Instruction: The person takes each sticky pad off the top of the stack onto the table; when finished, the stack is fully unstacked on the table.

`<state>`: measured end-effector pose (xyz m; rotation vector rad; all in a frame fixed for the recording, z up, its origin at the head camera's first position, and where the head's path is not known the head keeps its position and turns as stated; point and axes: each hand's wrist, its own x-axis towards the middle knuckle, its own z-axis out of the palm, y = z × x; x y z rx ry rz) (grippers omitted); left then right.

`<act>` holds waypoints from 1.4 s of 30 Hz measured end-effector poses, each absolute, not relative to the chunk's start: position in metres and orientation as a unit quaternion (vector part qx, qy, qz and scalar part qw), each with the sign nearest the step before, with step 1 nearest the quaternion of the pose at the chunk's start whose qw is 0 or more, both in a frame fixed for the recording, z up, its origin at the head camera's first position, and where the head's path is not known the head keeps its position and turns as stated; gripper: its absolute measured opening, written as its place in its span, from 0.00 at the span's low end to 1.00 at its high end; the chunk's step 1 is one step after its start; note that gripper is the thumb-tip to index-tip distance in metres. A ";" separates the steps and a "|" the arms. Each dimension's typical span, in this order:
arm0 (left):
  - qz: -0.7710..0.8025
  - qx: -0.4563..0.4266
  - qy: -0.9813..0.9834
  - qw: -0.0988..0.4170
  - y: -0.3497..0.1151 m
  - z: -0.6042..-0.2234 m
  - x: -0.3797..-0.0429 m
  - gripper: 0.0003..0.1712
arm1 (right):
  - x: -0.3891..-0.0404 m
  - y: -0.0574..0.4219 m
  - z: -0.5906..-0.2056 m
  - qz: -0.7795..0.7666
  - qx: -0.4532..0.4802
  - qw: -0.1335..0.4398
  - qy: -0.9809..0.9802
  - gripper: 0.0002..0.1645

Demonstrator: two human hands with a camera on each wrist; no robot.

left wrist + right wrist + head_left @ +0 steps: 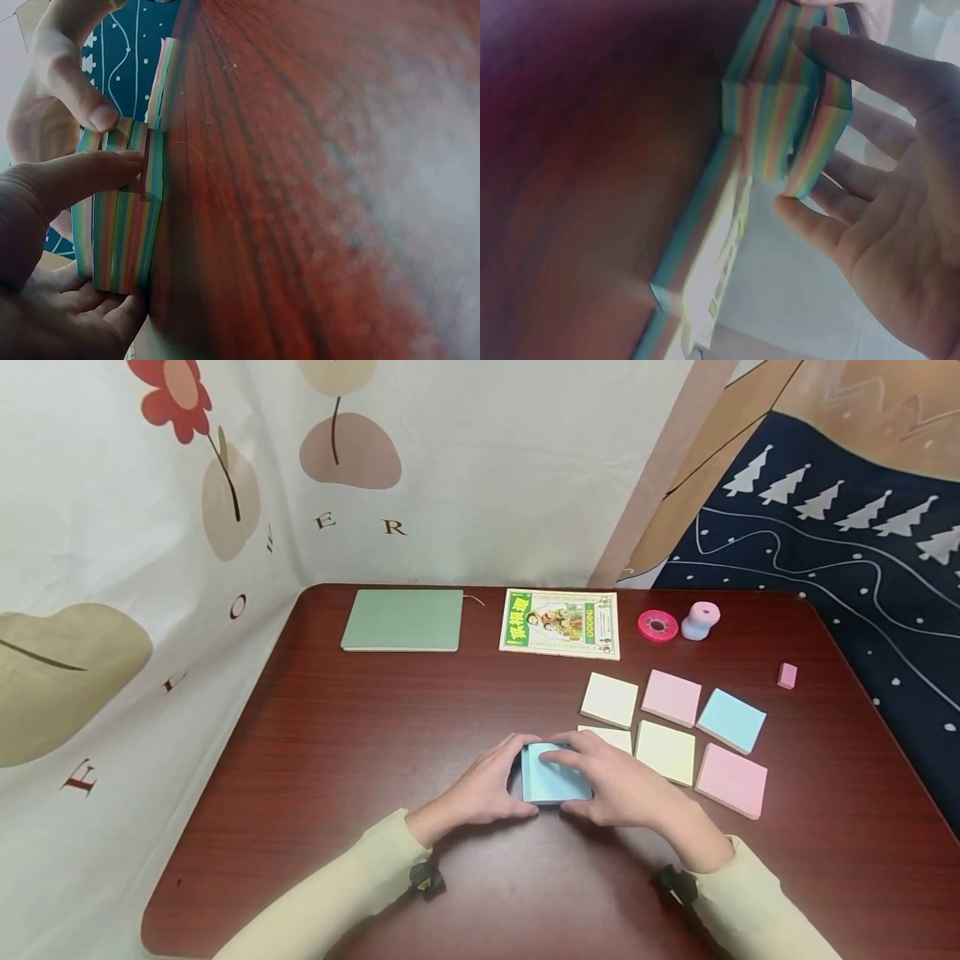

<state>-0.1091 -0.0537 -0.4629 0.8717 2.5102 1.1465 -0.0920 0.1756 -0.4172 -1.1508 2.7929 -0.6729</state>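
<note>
A stack of striped-edge sticky note pads [557, 781], light blue on top, rests on the table between both hands. My left hand [491, 783] grips the stack's left side, with its thumb along the near edge, as the left wrist view also shows. From the right, my right hand [626, 781] holds the top pad [829, 139] with its thumb on the near side and fingers on the far side. A narrow gap shows under that top pad in the right wrist view. The stack's far side is hidden by fingers.
Right of the stack lie several loose pads: yellow [665, 752], pink [731, 781] and blue [731, 720]. Behind are a green notebook [403, 621], an illustrated booklet [560, 623], a pink ring [657, 626], a pink-and-blue spool-shaped thing [701, 621] and a small pink block [787, 676].
</note>
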 end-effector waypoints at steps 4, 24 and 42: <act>0.395 0.295 0.861 0.126 -0.054 -0.463 -0.109 0.52 | -0.090 0.197 -0.409 -0.224 -0.335 0.024 0.915 0.38; 0.389 0.286 0.866 0.128 -0.053 -0.464 -0.107 0.51 | -0.091 0.415 -0.416 -0.213 -0.034 -0.001 0.976 0.51; 0.387 0.280 0.868 0.132 -0.052 -0.462 -0.107 0.51 | -0.096 0.451 -0.438 -0.214 -0.033 0.054 0.975 0.47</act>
